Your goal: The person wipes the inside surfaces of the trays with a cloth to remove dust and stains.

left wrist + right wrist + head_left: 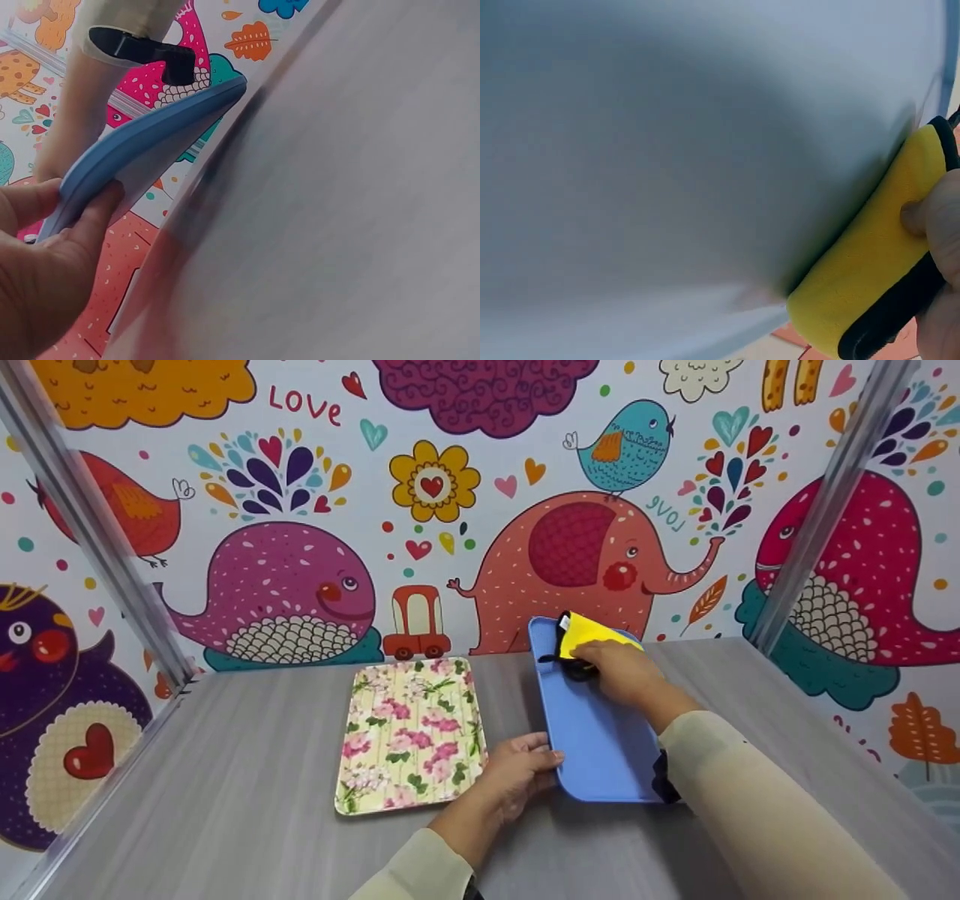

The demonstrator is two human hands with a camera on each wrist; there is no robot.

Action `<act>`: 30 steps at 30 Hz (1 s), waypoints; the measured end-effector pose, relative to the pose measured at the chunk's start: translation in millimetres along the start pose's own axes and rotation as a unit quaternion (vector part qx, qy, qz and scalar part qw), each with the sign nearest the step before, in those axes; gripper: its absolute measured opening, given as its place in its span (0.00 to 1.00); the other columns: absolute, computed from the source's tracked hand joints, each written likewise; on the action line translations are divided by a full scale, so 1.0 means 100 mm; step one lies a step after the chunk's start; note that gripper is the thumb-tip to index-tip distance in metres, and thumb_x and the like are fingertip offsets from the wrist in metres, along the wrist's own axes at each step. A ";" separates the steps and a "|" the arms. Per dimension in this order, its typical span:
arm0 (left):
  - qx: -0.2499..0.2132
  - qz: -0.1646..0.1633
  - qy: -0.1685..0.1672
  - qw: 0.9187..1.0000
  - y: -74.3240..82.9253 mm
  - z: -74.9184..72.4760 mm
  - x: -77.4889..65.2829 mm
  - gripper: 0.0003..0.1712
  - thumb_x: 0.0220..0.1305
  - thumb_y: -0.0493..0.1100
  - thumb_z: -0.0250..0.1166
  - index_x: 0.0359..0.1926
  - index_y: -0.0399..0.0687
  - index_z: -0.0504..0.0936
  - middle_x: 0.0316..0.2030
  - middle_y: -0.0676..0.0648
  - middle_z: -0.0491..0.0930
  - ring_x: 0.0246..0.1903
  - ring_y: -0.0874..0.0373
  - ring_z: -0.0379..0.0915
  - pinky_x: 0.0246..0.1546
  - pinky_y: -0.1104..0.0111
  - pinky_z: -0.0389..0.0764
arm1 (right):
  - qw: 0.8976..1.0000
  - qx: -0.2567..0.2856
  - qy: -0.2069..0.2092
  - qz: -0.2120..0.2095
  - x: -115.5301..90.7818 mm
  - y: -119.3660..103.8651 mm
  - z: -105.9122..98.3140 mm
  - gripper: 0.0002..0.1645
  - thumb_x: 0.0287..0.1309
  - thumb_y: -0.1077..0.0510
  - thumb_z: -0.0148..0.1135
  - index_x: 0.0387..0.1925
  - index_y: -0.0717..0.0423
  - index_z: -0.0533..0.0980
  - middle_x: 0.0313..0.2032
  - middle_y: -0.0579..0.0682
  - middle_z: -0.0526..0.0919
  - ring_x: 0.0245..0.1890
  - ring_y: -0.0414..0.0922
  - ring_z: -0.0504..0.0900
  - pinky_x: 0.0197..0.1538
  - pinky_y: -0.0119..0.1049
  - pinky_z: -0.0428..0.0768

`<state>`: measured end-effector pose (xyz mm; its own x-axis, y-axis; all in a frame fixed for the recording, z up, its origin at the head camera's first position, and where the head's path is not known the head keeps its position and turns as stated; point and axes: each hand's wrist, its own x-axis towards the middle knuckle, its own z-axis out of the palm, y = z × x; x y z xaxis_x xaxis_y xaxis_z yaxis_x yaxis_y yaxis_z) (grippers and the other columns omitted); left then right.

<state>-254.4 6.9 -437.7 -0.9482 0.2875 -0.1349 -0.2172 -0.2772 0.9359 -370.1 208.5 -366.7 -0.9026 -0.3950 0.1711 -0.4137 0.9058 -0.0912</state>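
My left hand (517, 776) grips the left edge of a blue rectangular tray (600, 750), fingers and thumb on opposite faces of its rim. In the left wrist view the tray (150, 142) is tilted, with its underside showing above the table. My right hand (626, 671) holds a yellow cloth (589, 636) with black edging against the tray's inner surface, near its far end. Folded thick, the cloth (877, 240) lies along the tray's pale blue face in the right wrist view, with a fingertip pressing into it.
A floral tray (409, 735) with pink flowers lies flat on the grey table (225, 765), left of the blue one. Behind the table stands a wall (427, 555) printed with cartoon animals, with metal posts (105, 525) at the corners.
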 end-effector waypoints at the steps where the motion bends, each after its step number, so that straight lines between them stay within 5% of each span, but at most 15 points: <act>1: -0.001 0.000 0.000 1.000 0.00 0.00 0.00 0.28 0.66 0.30 0.65 0.66 0.26 0.74 0.55 0.35 0.85 0.43 0.57 0.84 0.53 0.59 0.87 | 1.000 0.002 -0.002 0.003 0.00 0.03 0.01 0.29 0.66 0.65 0.64 0.68 0.53 0.76 0.62 0.57 0.83 0.65 0.59 0.79 0.72 0.57 0.72; 12: 0.007 0.005 -0.012 1.000 -0.02 0.01 -0.01 0.26 0.67 0.30 0.64 0.65 0.27 0.75 0.52 0.37 0.87 0.42 0.58 0.84 0.52 0.59 0.87 | 0.999 0.007 -0.022 0.048 -0.09 0.27 0.00 0.29 0.66 0.66 0.65 0.68 0.52 0.77 0.62 0.56 0.83 0.64 0.59 0.78 0.72 0.59 0.71; 21: 0.004 0.005 -0.014 1.000 -0.02 0.02 -0.01 0.23 0.67 0.30 0.64 0.62 0.29 0.78 0.48 0.40 0.89 0.40 0.58 0.85 0.51 0.60 0.87 | 0.990 0.056 -0.050 0.123 -0.17 0.39 0.01 0.31 0.68 0.65 0.64 0.71 0.49 0.74 0.59 0.57 0.81 0.60 0.60 0.75 0.73 0.65 0.67; 30: 0.000 0.005 -0.012 1.000 -0.01 0.03 -0.02 0.23 0.66 0.30 0.64 0.62 0.28 0.78 0.49 0.39 0.88 0.40 0.59 0.84 0.51 0.60 0.87 | 0.987 0.039 -0.066 0.141 -0.21 0.47 0.01 0.32 0.69 0.67 0.60 0.73 0.51 0.72 0.59 0.60 0.80 0.59 0.62 0.73 0.70 0.66 0.70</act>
<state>-251.4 9.0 -437.3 -0.9444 0.3072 -0.1170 -0.2071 -0.2798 0.9375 -370.9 258.9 -375.6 -0.9886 -0.1506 0.0000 -0.1477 0.9699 -0.1938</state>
